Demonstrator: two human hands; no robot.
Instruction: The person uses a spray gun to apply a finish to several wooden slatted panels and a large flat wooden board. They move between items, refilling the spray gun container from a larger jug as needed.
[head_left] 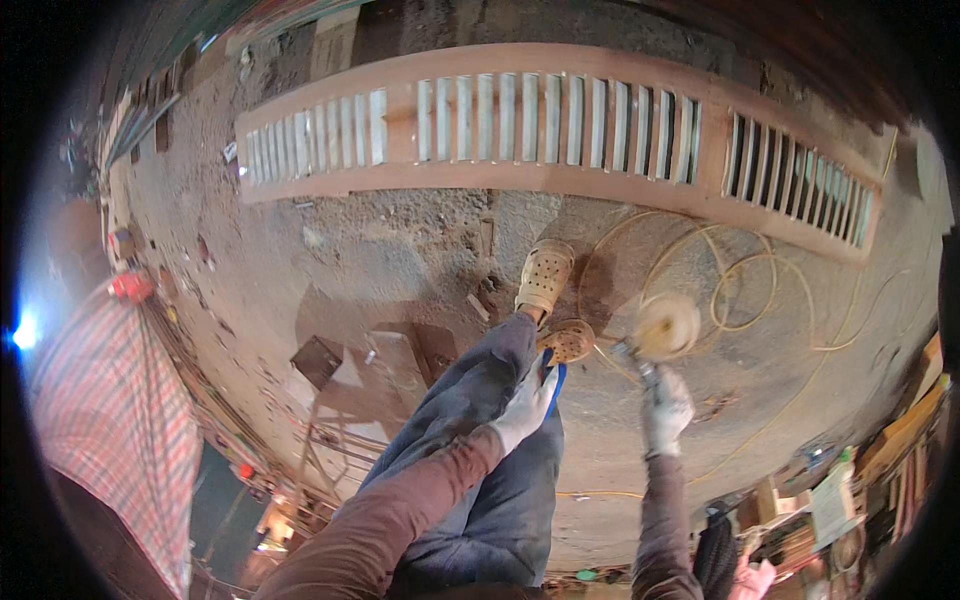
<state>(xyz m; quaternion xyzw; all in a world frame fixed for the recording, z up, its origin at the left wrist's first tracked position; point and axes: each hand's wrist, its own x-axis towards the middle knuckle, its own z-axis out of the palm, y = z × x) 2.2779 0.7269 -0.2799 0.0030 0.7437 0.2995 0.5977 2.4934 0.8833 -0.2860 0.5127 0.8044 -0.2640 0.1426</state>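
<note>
My right hand (668, 412), in a pale glove, grips what looks like a spray gun (645, 370). A round, cream-coloured cup (668, 325) sits at its far end, smeared by motion. My left hand (524, 408), also gloved, is in front of my legs, closed on a slim blue thing (556, 388) whose kind I cannot make out. Beyond both hands, and apart from them, a long brown louvred panel (403, 125) stretches across the far side. Pale slats (508, 115) fill its three sections.
A thin yellow hose (745, 325) lies in loops on the rough floor at the right. My feet wear tan clogs (547, 275). A dark square piece (316, 362) lies to the left, near a checked cloth (120, 390). Wood scraps (800, 505) are piled at lower right.
</note>
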